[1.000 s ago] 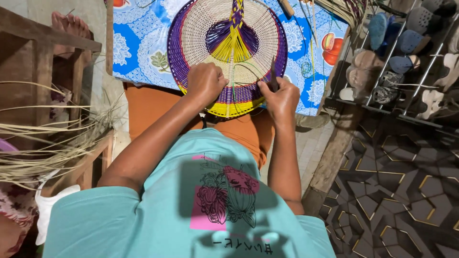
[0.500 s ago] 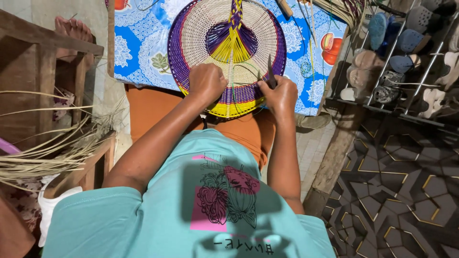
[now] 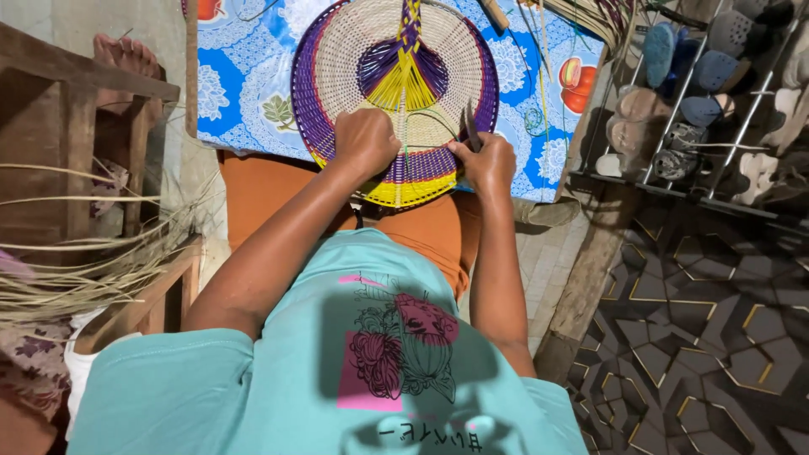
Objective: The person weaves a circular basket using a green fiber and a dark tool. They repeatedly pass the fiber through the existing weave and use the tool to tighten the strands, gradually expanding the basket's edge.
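So both hands are clamped onto the near rim of a round woven fan (image 3: 396, 93): left hand (image 3: 364, 140) fisted on the purple and yellow edge, right hand (image 3: 486, 163) pinching the rim along with a thin dark tool (image 3: 472, 126) that sticks up. The fan lies flat on a blue floral cloth (image 3: 244, 84) over the lap, its yellow-purple spine running straight away from the person. Compared with a second ago the hands have barely shifted; mostly the view sits a touch lower. Dry straw strands (image 3: 76, 270) lie off left, a shoe rack (image 3: 708, 93) right.
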